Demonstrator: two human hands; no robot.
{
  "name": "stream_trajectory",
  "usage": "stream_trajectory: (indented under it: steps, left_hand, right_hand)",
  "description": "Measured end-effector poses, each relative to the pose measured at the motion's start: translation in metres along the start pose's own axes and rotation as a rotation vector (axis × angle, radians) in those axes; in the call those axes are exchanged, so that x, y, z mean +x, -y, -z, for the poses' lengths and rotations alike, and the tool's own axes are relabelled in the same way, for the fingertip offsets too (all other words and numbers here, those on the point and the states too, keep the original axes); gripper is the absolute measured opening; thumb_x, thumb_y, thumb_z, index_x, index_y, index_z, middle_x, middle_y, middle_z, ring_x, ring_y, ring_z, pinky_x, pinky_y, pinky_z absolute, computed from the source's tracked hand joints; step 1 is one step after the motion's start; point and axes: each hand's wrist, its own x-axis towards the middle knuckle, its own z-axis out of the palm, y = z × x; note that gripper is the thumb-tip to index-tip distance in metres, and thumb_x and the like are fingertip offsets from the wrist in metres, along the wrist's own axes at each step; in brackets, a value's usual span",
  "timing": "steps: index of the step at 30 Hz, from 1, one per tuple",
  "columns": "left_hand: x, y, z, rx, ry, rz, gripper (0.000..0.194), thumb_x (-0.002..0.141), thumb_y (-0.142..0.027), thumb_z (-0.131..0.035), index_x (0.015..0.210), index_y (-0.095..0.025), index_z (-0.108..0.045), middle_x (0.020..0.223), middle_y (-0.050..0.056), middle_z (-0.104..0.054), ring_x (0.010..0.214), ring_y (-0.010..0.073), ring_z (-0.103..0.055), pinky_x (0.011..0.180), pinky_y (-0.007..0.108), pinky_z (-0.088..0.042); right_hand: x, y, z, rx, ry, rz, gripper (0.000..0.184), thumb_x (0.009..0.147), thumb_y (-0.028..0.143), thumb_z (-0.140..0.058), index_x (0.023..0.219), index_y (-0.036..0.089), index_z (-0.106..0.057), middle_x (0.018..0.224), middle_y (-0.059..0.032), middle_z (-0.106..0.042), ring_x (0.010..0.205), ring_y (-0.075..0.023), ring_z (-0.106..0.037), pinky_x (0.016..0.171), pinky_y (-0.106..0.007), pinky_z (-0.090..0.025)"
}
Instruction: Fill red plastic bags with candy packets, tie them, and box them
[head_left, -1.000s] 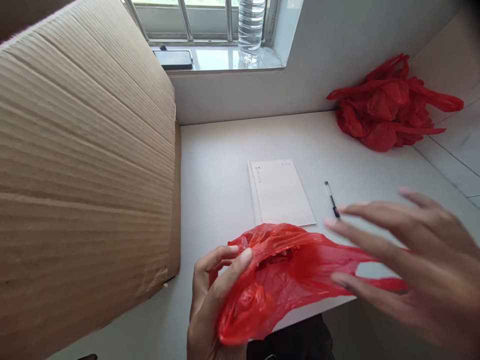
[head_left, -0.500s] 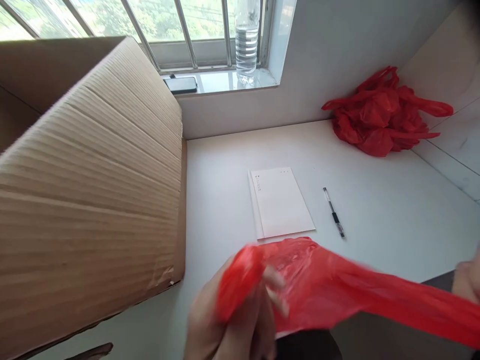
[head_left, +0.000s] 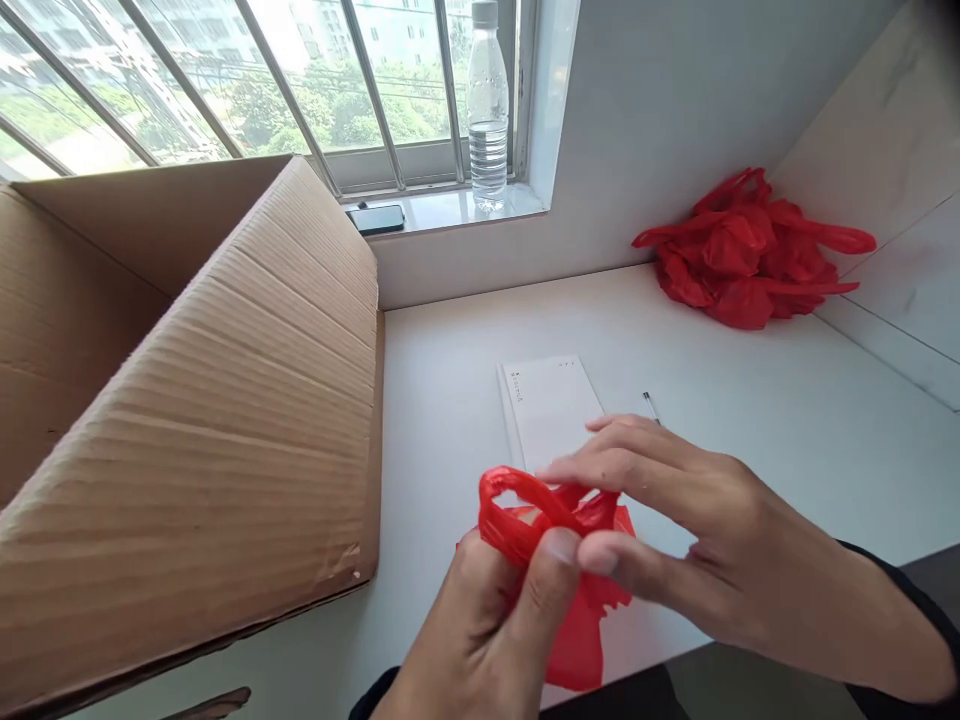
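A thin red plastic bag point(head_left: 576, 640) is bunched up in front of me, low over the table's front part. My left hand point(head_left: 491, 630) is closed round it, thumb pressed on top, and a twisted loop of the plastic rises above the fist. From the right, my right hand point(head_left: 705, 520) reaches over the bunch, its fingers curved round the plastic and its thumb tip against my left thumb. Part of the bag hangs below both hands. Behind them lies a white booklet point(head_left: 551, 400), partly covered by the right hand.
A large open cardboard box point(head_left: 247, 450) fills the left side. A heap of red plastic bags point(head_left: 750, 260) lies at the back right. A pen point(head_left: 649, 406) shows behind the right hand. A water bottle point(head_left: 488, 130) and a phone point(head_left: 376, 219) rest on the windowsill.
My right hand has come in from the far right edge to the left hand. The bag, stretched out to the right before, is now gathered into a looped bunch.
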Motion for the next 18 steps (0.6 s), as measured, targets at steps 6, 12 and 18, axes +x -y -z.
stream_trajectory:
  steps: [6,12,18]
  left_hand:
    - [0.013,-0.012,0.015,-0.225,0.244,0.087,0.020,0.095,-0.046,-0.064,0.102,-0.030,-0.072,0.084,0.003,-0.073,0.069,0.0191,-0.068,0.063,0.030,-0.062]
    - [-0.002,0.004,0.020,0.188,0.037,-0.099,0.028,0.094,-0.034,-0.064,0.122,-0.037,-0.063,0.076,-0.002,-0.061,0.066,0.0168,-0.062,0.057,0.025,-0.053]
    - [-0.015,0.031,0.025,0.475,-0.070,-0.163,0.038,0.094,-0.027,-0.061,0.131,-0.037,-0.065,0.098,0.003,-0.065,0.087,0.0227,-0.063,0.073,0.032,-0.051]
  right_hand:
    - [-0.023,-0.009,-0.023,0.104,-0.071,-0.210,0.068,0.095,0.043,-0.071,0.151,0.026,-0.038,0.133,-0.0044,-0.059,0.123,-0.0177,-0.058,0.103,-0.027,-0.052]
    - [-0.050,-0.009,-0.031,0.081,-0.214,-0.431,0.012,0.100,0.027,-0.063,0.111,0.029,-0.066,0.110,-0.0009,-0.070,0.094,-0.0177,-0.070,0.072,-0.024,-0.059]
    - [-0.070,-0.003,-0.014,0.136,-0.240,-0.280,0.019,0.101,0.021,-0.057,0.114,0.032,-0.065,0.097,-0.0025,-0.069,0.083,-0.0195,-0.068,0.064,-0.026,-0.057]
